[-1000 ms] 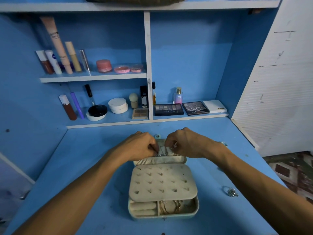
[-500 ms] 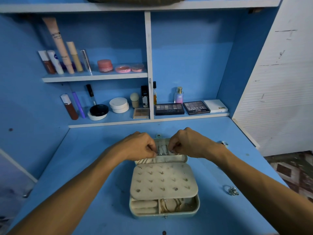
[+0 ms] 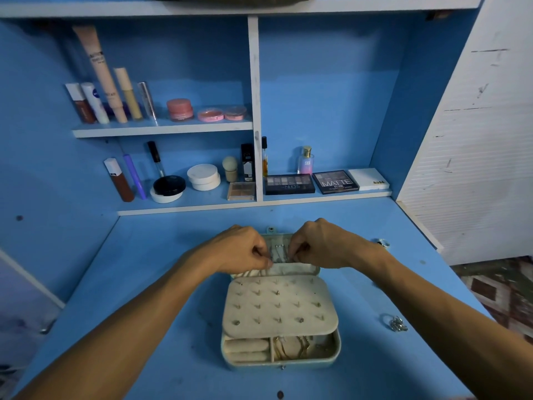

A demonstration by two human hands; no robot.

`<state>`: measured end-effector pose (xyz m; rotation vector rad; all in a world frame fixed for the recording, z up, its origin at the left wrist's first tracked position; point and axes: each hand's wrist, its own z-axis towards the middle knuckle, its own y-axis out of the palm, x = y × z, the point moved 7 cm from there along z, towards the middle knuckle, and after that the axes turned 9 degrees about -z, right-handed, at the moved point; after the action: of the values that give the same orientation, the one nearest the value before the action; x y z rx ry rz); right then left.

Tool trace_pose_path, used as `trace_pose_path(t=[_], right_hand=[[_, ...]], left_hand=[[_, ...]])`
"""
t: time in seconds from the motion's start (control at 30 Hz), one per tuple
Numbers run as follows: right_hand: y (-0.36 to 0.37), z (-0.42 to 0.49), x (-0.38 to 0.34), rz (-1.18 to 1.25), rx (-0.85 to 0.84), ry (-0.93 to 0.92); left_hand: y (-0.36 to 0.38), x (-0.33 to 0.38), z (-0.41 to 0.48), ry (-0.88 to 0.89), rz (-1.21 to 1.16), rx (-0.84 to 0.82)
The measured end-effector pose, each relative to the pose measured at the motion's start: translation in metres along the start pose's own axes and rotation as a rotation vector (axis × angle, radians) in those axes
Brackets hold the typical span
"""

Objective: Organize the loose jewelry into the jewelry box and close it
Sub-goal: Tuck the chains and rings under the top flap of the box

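While the fingers of my left hand (image 3: 239, 249) and right hand (image 3: 320, 243) pinch a chain (image 3: 278, 252) at the open box's (image 3: 336, 350) lid, mid-bench, loose rings (image 3: 395, 323) wait near the right edge; closing comes last.

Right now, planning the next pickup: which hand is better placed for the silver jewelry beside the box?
Right hand, likely: the silver jewelry lies right of the jewelry box, by that forearm; the left hand would cross the box.
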<state>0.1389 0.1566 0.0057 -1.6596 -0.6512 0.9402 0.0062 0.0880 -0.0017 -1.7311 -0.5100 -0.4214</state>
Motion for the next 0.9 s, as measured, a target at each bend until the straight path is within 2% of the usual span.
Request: trace_pose_path(t=[0.1,0.37,0.73,0.9], right_hand=[[0.001,0.000,0.003,0.031,-0.030,0.007],[-0.001,0.003,0.011,0.073,0.025,0.078],[0.002,0.000,0.002,0.054,-0.140,0.035],[0.000,-0.001,0.007,0.076,-0.110,0.056]], left_hand=[[0.002,-0.001,0.000,0.011,-0.053,-0.024],[0.002,-0.007,-0.003,0.013,-0.118,0.018],[0.003,-0.005,-0.003,-0.029,-0.082,0.006],[0.004,-0.010,-0.004,-0.038,-0.119,0.021]])
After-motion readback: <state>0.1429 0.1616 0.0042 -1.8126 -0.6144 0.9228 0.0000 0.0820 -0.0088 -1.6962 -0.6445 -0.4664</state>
